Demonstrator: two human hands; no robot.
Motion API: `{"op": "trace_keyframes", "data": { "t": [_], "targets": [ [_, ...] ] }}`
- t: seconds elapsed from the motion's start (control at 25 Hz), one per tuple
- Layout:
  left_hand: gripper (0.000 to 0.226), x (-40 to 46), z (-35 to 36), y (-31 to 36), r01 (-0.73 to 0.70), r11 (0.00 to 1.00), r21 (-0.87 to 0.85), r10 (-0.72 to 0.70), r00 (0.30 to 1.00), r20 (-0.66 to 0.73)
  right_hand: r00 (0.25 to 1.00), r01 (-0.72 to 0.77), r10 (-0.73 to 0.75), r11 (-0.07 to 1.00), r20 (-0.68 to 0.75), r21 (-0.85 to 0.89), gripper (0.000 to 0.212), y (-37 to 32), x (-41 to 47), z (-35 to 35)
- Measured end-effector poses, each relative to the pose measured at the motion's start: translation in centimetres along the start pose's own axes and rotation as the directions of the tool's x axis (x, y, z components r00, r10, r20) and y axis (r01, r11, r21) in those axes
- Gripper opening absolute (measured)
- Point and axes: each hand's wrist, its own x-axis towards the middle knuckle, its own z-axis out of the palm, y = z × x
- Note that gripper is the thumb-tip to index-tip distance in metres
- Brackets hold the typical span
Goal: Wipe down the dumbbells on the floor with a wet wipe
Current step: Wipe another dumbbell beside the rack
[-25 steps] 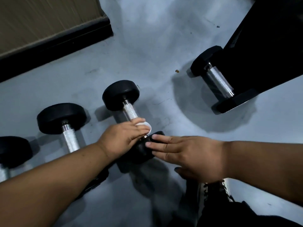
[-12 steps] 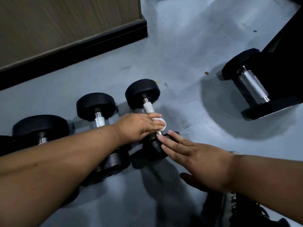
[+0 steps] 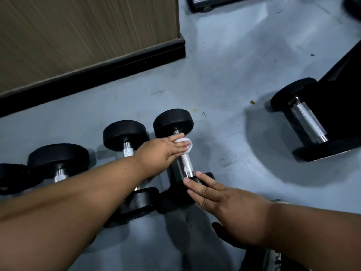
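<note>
Dumbbell [image 3: 180, 153] handle wiped — left hand [image 3: 160, 151] grips wet wipe [image 3: 185, 143], right hand [image 3: 224, 204] flat on its end.

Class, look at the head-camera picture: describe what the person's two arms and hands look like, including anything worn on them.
Both forearms are bare as far as the picture reaches: no sleeves, gloves, watch, bracelets or rings show. The left hand and right hand have short, unpainted nails. The left forearm comes in from the lower left edge, the right from the lower right. No markings are visible on either.
</note>
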Motion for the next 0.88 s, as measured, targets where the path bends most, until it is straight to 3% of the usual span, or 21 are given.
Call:
{"op": "trace_keyframes", "data": {
  "t": [0.08,0.2,0.28,0.4,0.48,0.56,0.64,0.72,0.8,0.88],
  "targets": [
    [0.054,-0.4,0.4,2.0,-0.033,0.999,0.006,0.033,0.997,0.066,1.000,0.004,-0.004,1.000,-0.008,0.023,0.092,0.3,-0.2,-0.1],
    [0.066,-0.5,0.4,3.7,-0.196,0.980,0.025,0.176,0.921,0.348,0.999,0.004,-0.004,1.000,-0.037,0.003,0.093,0.8,-0.3,0.3],
    [0.057,1.2,-0.9,2.4,-0.166,0.974,0.151,0.108,0.936,0.334,1.000,-0.004,0.004,1.000,-0.011,0.018,0.093,0.5,-0.3,0.2],
    [0.049,2.3,-2.5,1.3,0.013,0.957,0.291,-0.098,0.954,0.282,1.000,-0.008,0.007,0.999,0.004,0.041,0.093,-0.2,-0.1,-0.2],
    [0.054,1.2,-2.0,2.6,-0.108,0.942,0.316,-0.011,0.935,0.354,1.000,-0.020,0.019,0.998,0.021,0.061,0.093,-0.6,-0.2,-0.6],
    [0.060,-0.4,-1.0,3.5,-0.256,0.925,0.280,0.099,0.876,0.472,0.998,-0.006,0.004,0.999,-0.067,-0.038,0.093,-0.8,-0.1,-0.6],
    [0.052,-0.2,-1.1,3.1,-0.223,0.935,0.274,0.075,0.884,0.462,0.993,-0.031,0.014,0.989,-0.119,-0.146,0.093,-1.2,0.1,-0.4],
    [0.049,1.3,-1.8,2.1,-0.039,0.960,0.277,-0.058,0.941,0.333,0.997,-0.026,0.017,0.991,-0.074,-0.133,0.093,-1.5,0.5,-0.6],
    [0.050,1.4,-2.4,1.4,0.072,0.948,0.309,-0.162,0.947,0.276,0.996,-0.043,0.032,0.990,-0.086,-0.135,0.092,-2.0,0.8,-0.7],
    [0.054,0.1,-1.7,2.1,-0.019,0.961,0.276,-0.074,0.944,0.322,0.998,-0.059,0.060,0.994,0.001,-0.092,0.091,-2.8,1.0,-1.2]
  ]
}}
